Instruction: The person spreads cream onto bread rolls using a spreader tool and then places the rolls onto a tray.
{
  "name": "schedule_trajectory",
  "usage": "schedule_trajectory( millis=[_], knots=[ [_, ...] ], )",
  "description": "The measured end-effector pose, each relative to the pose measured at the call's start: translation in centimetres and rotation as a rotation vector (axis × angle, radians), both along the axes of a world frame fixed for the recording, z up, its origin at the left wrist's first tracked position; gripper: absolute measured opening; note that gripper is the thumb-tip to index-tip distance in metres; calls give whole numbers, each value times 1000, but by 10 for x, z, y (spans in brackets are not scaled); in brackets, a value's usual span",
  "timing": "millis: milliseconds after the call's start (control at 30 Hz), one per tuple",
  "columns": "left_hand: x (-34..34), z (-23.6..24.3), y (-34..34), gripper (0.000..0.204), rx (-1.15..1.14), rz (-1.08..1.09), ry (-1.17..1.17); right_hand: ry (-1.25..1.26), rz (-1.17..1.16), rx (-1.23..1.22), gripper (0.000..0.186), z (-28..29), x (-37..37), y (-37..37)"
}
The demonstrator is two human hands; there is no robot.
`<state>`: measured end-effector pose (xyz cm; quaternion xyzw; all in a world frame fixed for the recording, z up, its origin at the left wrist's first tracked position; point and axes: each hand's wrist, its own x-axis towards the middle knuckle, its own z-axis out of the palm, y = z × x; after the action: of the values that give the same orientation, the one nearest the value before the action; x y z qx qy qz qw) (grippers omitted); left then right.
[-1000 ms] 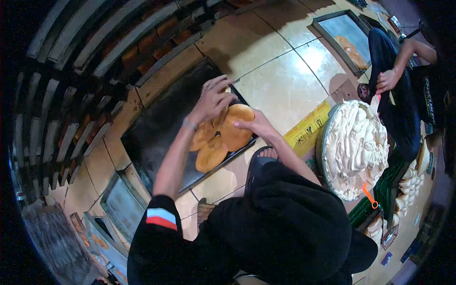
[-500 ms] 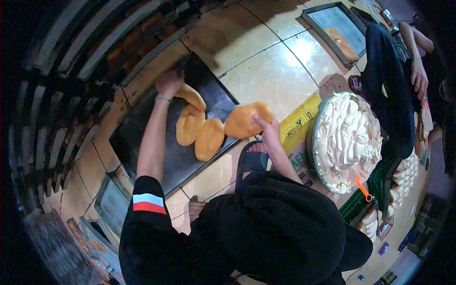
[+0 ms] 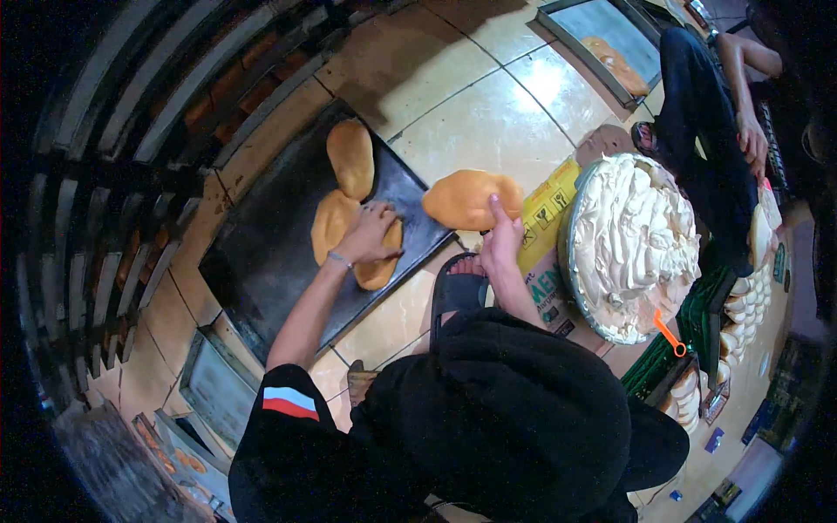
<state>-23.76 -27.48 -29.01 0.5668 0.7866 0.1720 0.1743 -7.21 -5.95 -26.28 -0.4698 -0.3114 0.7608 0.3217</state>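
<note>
My right hand (image 3: pixel 501 242) grips a flat, oval golden bread bun (image 3: pixel 466 199) by its right end, thumb on top, beyond the right edge of a dark baking tray (image 3: pixel 270 244). On that tray my left hand (image 3: pixel 368 234) lies across another bun (image 3: pixel 377 275), fingers and thumb spread over it, hiding its middle. A second bun (image 3: pixel 331 218) sits against it on the left, partly covered by the hand. Farther up the tray rests an elongated bun (image 3: pixel 350 159), untouched.
Right of my knees stands a large bowl of white cream (image 3: pixel 635 244) with an orange-handled tool (image 3: pixel 670 336) at its rim. Beyond are a green crate (image 3: pixel 649 375) and rows of bread (image 3: pixel 741 318). A person (image 3: pixel 706 148) sits at far right. Dark racks (image 3: pixel 131 183) line the left.
My left hand has released the far bun, now lying flat on the tray, and moved nearer onto another bun. My right hand still holds its bun, shifted slightly right.
</note>
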Motion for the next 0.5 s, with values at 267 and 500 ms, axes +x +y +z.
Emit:
schedule_trajectory(
  millis=[267,500],
  knots=[
    [28,117,59,58,203,490,-1415,758,340,-11,42,89,26,53],
    [74,195,128,39,364,502,-1886,264,409,445,53,113,32,82]
  ],
)
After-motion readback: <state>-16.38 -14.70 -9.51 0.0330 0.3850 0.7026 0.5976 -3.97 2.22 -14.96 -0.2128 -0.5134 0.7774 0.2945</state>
